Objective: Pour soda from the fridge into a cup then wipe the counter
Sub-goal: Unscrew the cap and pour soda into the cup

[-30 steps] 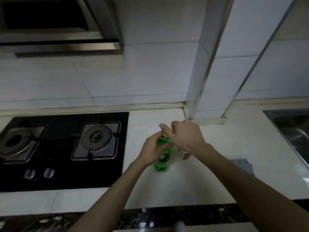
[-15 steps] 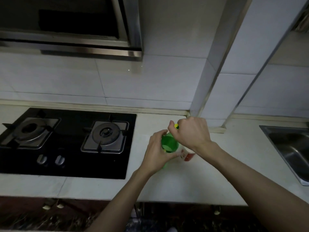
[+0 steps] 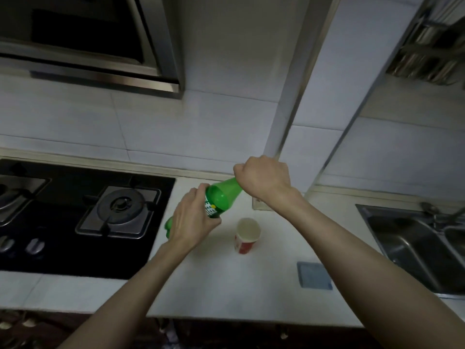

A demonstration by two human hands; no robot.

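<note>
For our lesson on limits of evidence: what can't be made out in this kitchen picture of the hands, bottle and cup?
Head view only.
1. Cap: the right hand grips the green bottle's neck, hiding it.
2. Bottle's middle: covered by the left hand; label print blurred.
3. Cup: too dim to tell any liquid inside.
4. Sink: cut off by the right edge.

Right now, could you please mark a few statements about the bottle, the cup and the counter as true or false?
1. The left hand grips the green bottle. True.
2. The bottle stands upright. False: it is held tilted.
3. The right hand grips the bottle's top. True.
4. The paper cup lies on its side. False: it stands upright.
5. The blue cloth lies in the sink. False: it lies on the counter, beside the sink.
</note>
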